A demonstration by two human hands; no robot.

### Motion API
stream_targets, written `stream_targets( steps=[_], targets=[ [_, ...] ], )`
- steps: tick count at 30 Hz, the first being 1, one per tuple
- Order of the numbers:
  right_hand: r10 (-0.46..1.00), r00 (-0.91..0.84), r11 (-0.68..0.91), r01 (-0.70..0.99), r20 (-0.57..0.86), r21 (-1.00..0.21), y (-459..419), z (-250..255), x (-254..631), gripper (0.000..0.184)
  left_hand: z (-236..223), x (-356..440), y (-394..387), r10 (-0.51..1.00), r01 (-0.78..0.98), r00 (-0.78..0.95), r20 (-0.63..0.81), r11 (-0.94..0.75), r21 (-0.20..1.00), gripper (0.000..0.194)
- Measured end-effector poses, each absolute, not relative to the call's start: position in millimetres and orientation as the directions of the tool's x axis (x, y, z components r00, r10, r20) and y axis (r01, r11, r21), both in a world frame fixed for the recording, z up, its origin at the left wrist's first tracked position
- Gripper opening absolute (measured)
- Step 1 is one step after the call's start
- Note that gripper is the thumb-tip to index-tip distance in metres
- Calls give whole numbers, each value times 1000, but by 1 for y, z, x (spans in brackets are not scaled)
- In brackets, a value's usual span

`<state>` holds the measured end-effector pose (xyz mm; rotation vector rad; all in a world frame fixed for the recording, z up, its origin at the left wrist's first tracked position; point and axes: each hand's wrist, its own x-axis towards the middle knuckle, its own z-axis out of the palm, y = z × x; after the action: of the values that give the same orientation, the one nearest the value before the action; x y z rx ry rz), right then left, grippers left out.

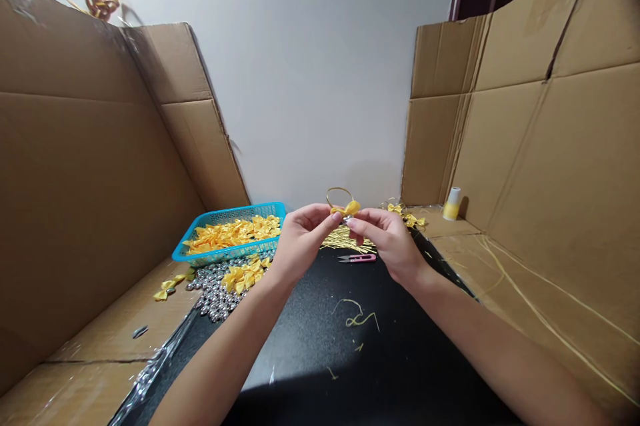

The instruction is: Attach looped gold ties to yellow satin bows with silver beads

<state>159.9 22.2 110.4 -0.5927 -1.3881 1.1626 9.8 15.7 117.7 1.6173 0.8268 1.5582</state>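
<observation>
One hoop (340,189); one basket (201,257); one spool (452,205)

Held bow (353,207): satin-like cloth, soft sheen. Hoop (340,189): metallic-looking, smooth. Left basket (213,257): smooth plastic, perforated walls; bows in it (235,233) same shiny cloth. Beads (215,298) just nearer: mirror-glossy, metallic look. Snips (363,258): metal blades, smooth handle, looks plastic. Worktop (305,346): fine-grained, semi-gloss. Cardboard (545,159), left and right: matt, creased. Tape (154,365) near left: glossy clear plastic film. Far wall (320,79): smooth, matt.
</observation>
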Motion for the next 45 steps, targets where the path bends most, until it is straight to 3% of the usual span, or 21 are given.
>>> stream_targets(
  steps=[7, 14, 20, 23, 26, 29, 37, 42, 45],
  targets=[
    [891, -203, 342, -288, 406, -895, 19, 112, 159, 18, 117, 7, 17, 792, 81, 62, 608, -611, 787, 14],
    [881, -200, 364, -288, 428, -885, 18, 110, 159, 16, 115, 7, 12, 621, 326, 45, 783, -750, 576, 6],
    [873, -196, 369, -336, 447, -867, 16, 109, 159, 14, 116, 9, 9, 531, 398, 59, 845, -789, 468, 4],
    [860, -215, 379, -339, 463, -861, 16, 109, 159, 15, 118, 9, 9, 601, 352, 49, 798, -758, 549, 7],
    [853, -234, 392, -301, 466, -869, 17, 109, 160, 21, 121, 6, 11, 750, 196, 66, 658, -656, 729, 17],
    [853, -226, 414, -254, 470, -874, 18, 109, 160, 28, 122, 2, 16, 826, 54, 95, 556, -562, 826, 25],
    [850, -233, 425, -224, 472, -877, 21, 105, 162, 27, 125, -5, 21, 906, -102, 116, 407, -397, 912, 26],
    [821, -72, 537, -241, 567, -808, 34, 106, 171, 30, 124, -4, 26, 955, -197, 118, 271, -245, 949, 21],
    [838, -140, 498, -202, 528, -843, 44, 108, 174, 33, 119, -4, 32, 960, -183, 145, 238, -210, 960, 21]
  ],
)
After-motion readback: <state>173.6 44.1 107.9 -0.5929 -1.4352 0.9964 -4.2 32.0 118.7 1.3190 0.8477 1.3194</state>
